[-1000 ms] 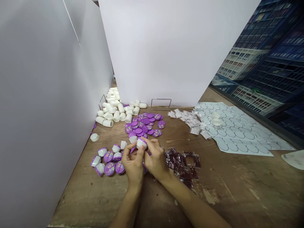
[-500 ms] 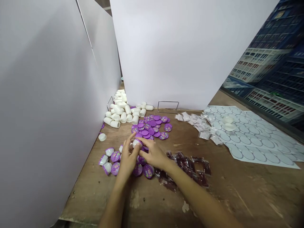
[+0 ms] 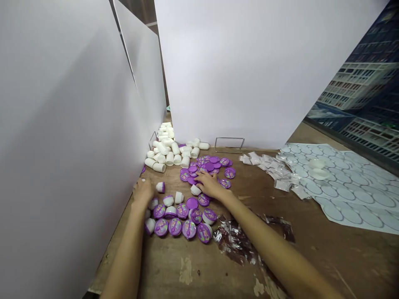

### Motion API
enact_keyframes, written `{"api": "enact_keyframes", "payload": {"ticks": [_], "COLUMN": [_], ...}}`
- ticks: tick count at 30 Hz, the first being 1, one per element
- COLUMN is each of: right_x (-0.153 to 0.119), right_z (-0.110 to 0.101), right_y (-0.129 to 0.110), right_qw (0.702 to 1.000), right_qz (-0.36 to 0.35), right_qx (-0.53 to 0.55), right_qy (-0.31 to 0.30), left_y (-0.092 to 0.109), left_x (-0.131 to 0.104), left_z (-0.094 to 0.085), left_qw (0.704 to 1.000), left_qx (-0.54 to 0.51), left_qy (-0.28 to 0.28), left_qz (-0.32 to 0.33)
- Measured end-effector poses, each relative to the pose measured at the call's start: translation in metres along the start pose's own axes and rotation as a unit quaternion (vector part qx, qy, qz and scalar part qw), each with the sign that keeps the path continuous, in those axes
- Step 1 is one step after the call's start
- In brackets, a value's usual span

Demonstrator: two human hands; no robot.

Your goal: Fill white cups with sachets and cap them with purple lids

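Observation:
My left hand (image 3: pixel 143 192) is blurred beside the left panel, over the spot of a small white cup that it mostly covers; whether its fingers grip anything cannot be made out. Farther right, my right hand (image 3: pixel 210 185) reaches over a heap of purple lids (image 3: pixel 209 166), fingers stretched out at the near lids. Just below those fingertips a white cup (image 3: pixel 195 190) lies tilted. Between and below my hands sit several lidded cups (image 3: pixel 175 226), white with purple printed lids, some upright and some on their sides.
White cups (image 3: pixel 170 158), some nested in stacks, pile up at the back left. Dark red sachets (image 3: pixel 237 238) lie under my right forearm. White packets (image 3: pixel 282 184) and sheets of round stickers (image 3: pixel 346 193) lie to the right. White panels (image 3: pixel 224 74) stand behind and left, with a wire stand (image 3: pixel 230 144).
My hands have moved apart from the cup they held together. The left has gone left to the panel side, the right to the lids. The camera view has shifted slightly.

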State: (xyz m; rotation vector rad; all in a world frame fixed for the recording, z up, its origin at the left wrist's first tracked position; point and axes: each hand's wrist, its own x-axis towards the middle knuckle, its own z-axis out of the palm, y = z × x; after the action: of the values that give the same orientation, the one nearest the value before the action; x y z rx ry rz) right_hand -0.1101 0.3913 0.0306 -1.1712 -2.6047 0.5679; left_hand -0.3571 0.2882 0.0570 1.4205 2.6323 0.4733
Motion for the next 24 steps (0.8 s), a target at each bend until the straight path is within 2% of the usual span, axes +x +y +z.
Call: {"api": "enact_keyframes", "payload": {"ticks": [3,6,8,10,12,14,16,17,18,20,22,23,24], "right_x": [-0.011,-0.022,-0.029,-0.035,-0.039,-0.039,-0.034,-0.031,-0.028,-0.024,-0.026,-0.030,-0.035], "right_z": [-0.009,-0.026,-0.040,-0.052,-0.062,-0.068,-0.074,-0.077,-0.080,-0.086,-0.090,-0.090,-0.087], "right_y": [0.008,0.026,0.050,0.081,0.112,0.136,0.150,0.154,0.156,0.154,0.143,0.133,0.120], "right_qw": [0.998,0.983,0.961,0.927,0.895,0.894,0.914,0.921,0.926,0.929,0.927,0.926,0.931], "right_qz": [0.034,0.140,0.232,0.328,0.392,0.388,0.344,0.327,0.316,0.309,0.308,0.303,0.284], "right_qx": [0.014,-0.009,-0.059,-0.108,-0.138,-0.154,-0.162,-0.162,-0.161,-0.159,-0.162,-0.161,-0.148], "right_qy": [0.050,0.116,0.137,0.149,0.162,0.160,0.144,0.135,0.127,0.126,0.140,0.155,0.178], "left_y": [-0.008,-0.010,-0.009,-0.005,0.005,0.022,0.043,0.054,0.065,0.084,0.098,0.103,0.108], "left_x": [0.012,0.017,0.016,0.014,0.009,-0.001,-0.015,-0.024,-0.033,-0.053,-0.071,-0.079,-0.085], "left_z": [0.001,0.003,0.000,-0.005,-0.011,-0.016,-0.018,-0.017,-0.015,-0.009,0.000,0.004,0.009], "left_qw": [0.999,0.999,0.998,0.998,0.999,0.998,0.985,0.968,0.938,0.835,0.724,0.684,0.656], "left_qx": [0.035,0.046,0.045,0.041,0.027,-0.023,-0.146,-0.237,-0.341,-0.541,-0.667,-0.702,-0.724], "left_qy": [-0.024,-0.030,-0.039,-0.045,-0.021,0.030,0.052,0.035,-0.002,-0.102,-0.171,-0.190,-0.200], "left_qz": [-0.003,0.006,0.017,0.028,0.037,0.056,0.078,0.079,0.068,0.015,-0.033,-0.053,-0.069]}}
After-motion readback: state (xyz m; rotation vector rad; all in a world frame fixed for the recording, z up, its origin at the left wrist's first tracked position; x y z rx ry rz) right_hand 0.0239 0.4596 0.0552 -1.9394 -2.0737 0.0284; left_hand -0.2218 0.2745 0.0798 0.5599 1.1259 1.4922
